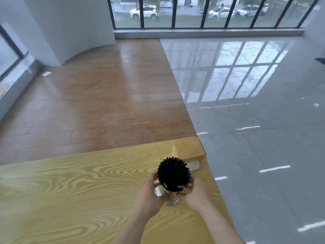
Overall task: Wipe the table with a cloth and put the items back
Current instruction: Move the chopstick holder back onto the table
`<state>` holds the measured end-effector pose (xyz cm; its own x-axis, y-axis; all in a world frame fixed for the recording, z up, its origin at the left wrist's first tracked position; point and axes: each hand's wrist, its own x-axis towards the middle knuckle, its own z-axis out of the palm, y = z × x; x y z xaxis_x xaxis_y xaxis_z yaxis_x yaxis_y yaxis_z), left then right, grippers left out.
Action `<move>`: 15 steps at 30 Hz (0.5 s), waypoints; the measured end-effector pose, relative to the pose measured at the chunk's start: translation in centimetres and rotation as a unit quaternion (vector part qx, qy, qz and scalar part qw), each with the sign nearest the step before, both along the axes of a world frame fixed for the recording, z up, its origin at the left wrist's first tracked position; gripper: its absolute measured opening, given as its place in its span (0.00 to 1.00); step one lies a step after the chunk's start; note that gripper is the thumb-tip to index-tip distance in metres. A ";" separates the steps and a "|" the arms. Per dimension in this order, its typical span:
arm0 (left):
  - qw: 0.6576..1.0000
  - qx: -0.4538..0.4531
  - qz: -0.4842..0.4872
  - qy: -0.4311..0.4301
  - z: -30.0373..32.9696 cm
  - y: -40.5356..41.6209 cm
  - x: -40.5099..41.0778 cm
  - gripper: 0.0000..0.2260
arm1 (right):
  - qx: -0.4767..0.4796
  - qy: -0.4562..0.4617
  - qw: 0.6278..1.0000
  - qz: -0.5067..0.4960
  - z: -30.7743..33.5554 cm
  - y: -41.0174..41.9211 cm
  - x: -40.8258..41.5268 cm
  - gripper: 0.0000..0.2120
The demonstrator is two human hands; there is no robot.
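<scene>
A clear glass jar [169,194] packed with black straws [173,173] stands near the right end of the yellow wood-grain table [70,191]. My left hand [149,196] wraps its left side and my right hand [197,194] wraps its right side. Whether the jar's base touches the tabletop I cannot tell. Just behind the jar lies a wooden box [189,150] at the table's far right corner, with a small clear object [193,165] beside it. No cloth is in view.
The table's right edge runs close to my right hand, with grey glossy floor tiles [263,155] beyond. A brown wood-look floor [105,85] lies past the far edge. A barred window [202,13] and a white curved wall [70,23] stand at the back.
</scene>
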<state>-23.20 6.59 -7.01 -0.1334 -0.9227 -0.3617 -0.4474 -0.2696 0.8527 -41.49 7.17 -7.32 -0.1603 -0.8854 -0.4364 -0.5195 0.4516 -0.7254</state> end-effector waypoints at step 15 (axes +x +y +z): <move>0.995 -0.045 0.091 -0.010 1.1 -6.0 19.3 0.37 | -0.046 0.008 0.998 0.043 1.4 -8.4 20.5 0.30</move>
<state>-3.93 0.61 -5.92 0.0460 -0.9595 -0.2780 -0.4152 -0.2715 0.8683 -20.96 -1.19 -5.91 -0.0884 -0.9320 -0.3515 -0.5645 0.3376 -0.7533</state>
